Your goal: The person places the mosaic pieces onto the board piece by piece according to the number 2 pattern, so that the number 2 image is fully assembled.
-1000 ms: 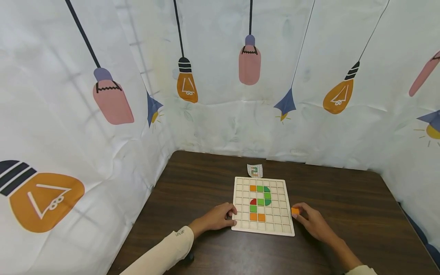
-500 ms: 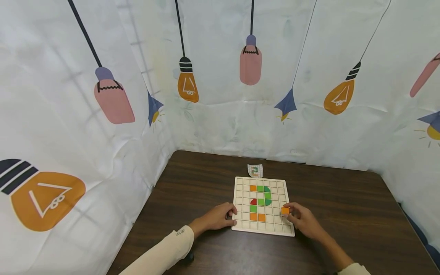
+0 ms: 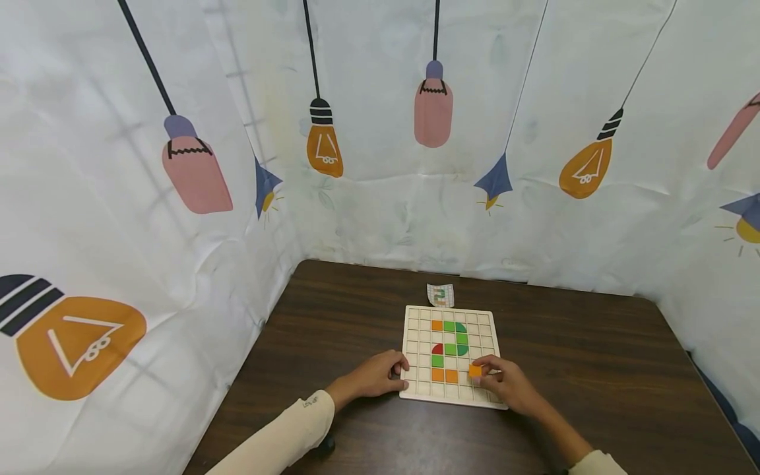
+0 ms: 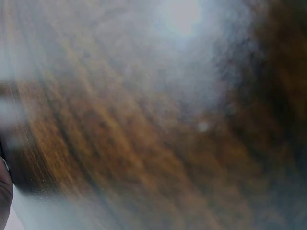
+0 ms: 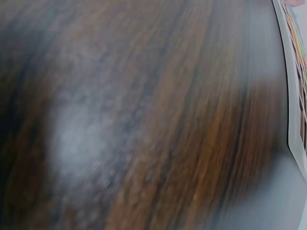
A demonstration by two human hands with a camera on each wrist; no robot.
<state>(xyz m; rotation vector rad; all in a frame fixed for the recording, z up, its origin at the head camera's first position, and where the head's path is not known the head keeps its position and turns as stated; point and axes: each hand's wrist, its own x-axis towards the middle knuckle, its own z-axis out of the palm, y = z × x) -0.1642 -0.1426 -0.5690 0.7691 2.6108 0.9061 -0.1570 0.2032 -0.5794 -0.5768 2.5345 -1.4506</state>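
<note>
My right hand pinches an orange square tile between thumb and fingers, over the lower right part of a pale wooden grid board. Fingertips and thumb of my left hand rest apart from each other on the board's left edge. Orange, green and red tiles, some with a rounded corner, lie in the grid, among them an orange pair in a low row. Only the board's rim shows along the right of the right wrist view; the held tile is out of sight there.
A small printed card with a coloured grid pattern lies behind the board. The dark wooden table ends at a white curtain printed with lamps. A small dark object sits partly behind the left sleeve.
From beside the board's right edge, my right hand has carried the orange tile leftward over the grid. The left hand and the board stay about where they were.
</note>
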